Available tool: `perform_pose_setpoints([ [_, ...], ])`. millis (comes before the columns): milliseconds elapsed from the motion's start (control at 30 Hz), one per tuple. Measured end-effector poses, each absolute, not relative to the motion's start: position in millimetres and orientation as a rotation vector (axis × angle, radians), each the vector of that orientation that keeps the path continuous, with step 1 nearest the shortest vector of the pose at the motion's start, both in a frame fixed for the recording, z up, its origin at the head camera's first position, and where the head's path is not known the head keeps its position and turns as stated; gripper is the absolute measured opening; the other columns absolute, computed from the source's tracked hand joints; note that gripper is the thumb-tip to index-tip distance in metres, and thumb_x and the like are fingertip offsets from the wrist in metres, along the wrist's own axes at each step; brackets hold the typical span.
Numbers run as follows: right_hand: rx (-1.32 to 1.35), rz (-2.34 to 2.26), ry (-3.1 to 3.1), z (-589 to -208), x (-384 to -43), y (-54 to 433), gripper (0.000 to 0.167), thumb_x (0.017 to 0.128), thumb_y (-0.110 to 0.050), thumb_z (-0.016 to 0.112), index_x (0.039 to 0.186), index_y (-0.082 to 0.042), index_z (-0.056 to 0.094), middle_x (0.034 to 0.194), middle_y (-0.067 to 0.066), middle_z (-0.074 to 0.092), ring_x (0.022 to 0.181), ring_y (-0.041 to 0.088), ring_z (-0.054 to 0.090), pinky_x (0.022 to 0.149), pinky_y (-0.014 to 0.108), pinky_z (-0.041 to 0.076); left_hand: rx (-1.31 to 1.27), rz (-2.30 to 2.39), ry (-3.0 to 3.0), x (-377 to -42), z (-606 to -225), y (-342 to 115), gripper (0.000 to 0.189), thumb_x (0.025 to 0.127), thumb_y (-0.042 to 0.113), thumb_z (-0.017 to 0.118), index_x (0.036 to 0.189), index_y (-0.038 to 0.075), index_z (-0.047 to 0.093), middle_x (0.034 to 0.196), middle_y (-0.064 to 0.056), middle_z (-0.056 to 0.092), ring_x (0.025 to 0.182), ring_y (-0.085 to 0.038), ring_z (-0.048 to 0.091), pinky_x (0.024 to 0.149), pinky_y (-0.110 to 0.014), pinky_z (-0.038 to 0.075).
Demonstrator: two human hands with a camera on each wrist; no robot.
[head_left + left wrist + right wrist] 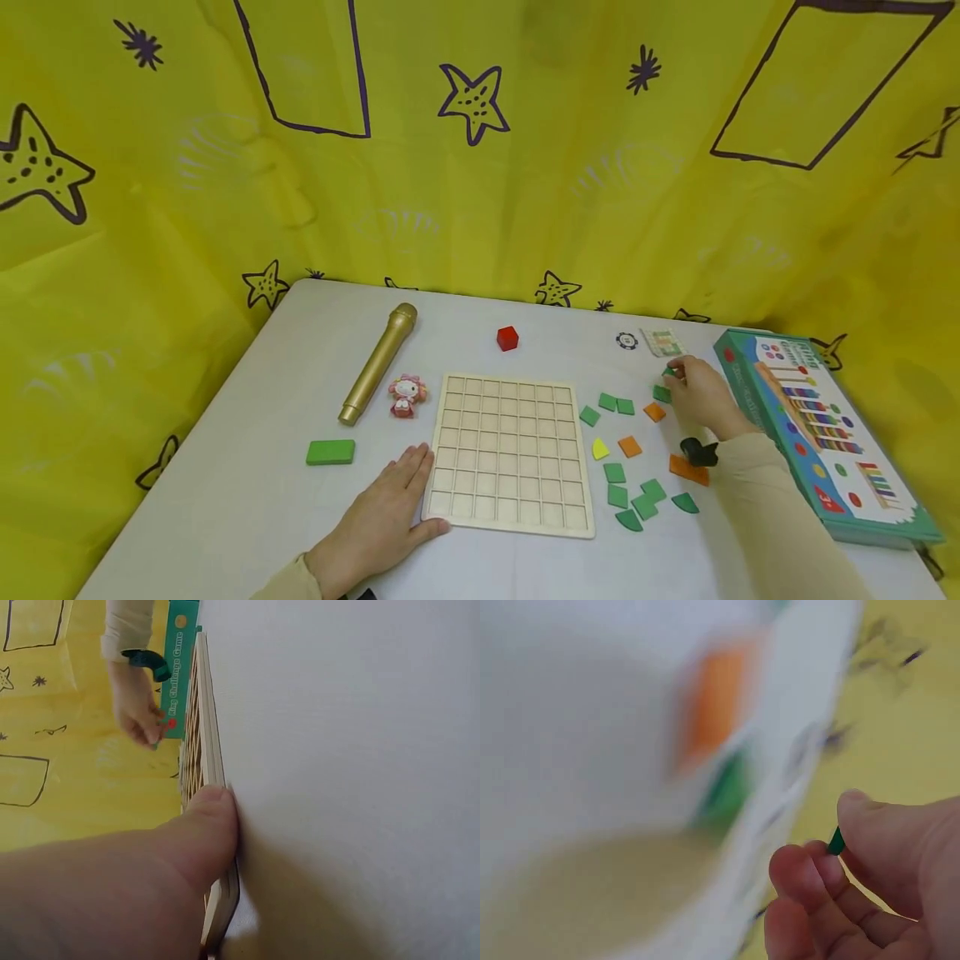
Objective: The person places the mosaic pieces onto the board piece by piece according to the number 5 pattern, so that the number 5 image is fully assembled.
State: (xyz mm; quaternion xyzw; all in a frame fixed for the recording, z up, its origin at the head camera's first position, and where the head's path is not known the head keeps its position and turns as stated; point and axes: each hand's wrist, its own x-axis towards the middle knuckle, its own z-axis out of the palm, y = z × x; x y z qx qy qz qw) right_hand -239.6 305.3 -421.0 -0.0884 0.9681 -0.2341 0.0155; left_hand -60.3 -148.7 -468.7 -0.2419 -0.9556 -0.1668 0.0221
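Observation:
A square wooden grid board lies flat on the white table. My left hand rests at its near left corner, fingers straight along the left side. In the left wrist view the thumb presses against the board's edge. Over on the right, my right hand pinches a small green tile between thumb and fingertips. Below that hand lie another green tile and an orange tile. A yellow quarter-round piece and several green pieces are scattered beside the board.
A green game box stands along the right side. An orange block lies by the right wrist. Farther back are a red cube, a round chip and a patterned square. Leftward lie a gold microphone, a pink figurine and a green block.

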Motion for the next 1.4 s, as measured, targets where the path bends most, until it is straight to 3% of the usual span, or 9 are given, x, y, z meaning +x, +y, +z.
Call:
perform_pose_setpoints([
  [233,-0.612,-0.939,2.931,-408,-230,201,0.031,0.094,-0.004,0.065,0.120,0.012,0.059,0.100,0.016,0.063,0.087,0.028,0.062,0.077,0.042,0.054,-0.725,-0.504,-2.955,-59,-467,-150,0.085,0.090,0.054,0.062,0.140,-0.012,0.043,0.148,-0.025,0.039,0.137,-0.036,0.034,0.108,-0.049,0.034],
  [500,-0.918,-0.782,2.708,-417,-226,117,0.024,0.093,-0.013,0.068,0.115,-0.003,0.067,0.096,-0.001,0.060,0.086,0.015,0.055,0.080,0.032,0.050,-0.734,-0.479,-2.945,-60,-469,-148,0.085,0.090,0.055,0.061,0.140,-0.012,0.043,0.147,-0.025,0.039,0.137,-0.036,0.035,0.107,-0.050,0.035],
  [867,-1.208,-0.447,2.631,-425,-241,98,0.023,0.090,-0.021,0.071,0.112,-0.014,0.071,0.096,-0.004,0.057,0.079,0.012,0.056,0.077,0.030,0.049,-0.762,-0.468,-2.974,-62,-468,-146,0.086,0.091,0.056,0.058,0.142,-0.012,0.040,0.149,-0.025,0.037,0.138,-0.036,0.034,0.107,-0.049,0.035],
  [1200,-1.321,-0.399,2.628,-432,-245,96,0.020,0.090,-0.013,0.072,0.109,-0.021,0.075,0.091,-0.005,0.051,0.073,0.011,0.050,0.067,0.025,0.046,-0.748,-0.460,-2.991,-62,-469,-146,0.087,0.091,0.059,0.055,0.142,-0.010,0.041,0.150,-0.023,0.037,0.139,-0.035,0.033,0.108,-0.049,0.034],
  [1400,-1.374,-0.465,2.628,-434,-246,96,0.019,0.091,-0.011,0.070,0.106,-0.019,0.077,0.094,-0.003,0.052,0.076,0.012,0.051,0.070,0.025,0.047,-0.743,-0.456,-2.975,-61,-468,-145,0.087,0.091,0.058,0.056,0.142,-0.011,0.041,0.149,-0.023,0.037,0.138,-0.035,0.033,0.107,-0.049,0.034],
])
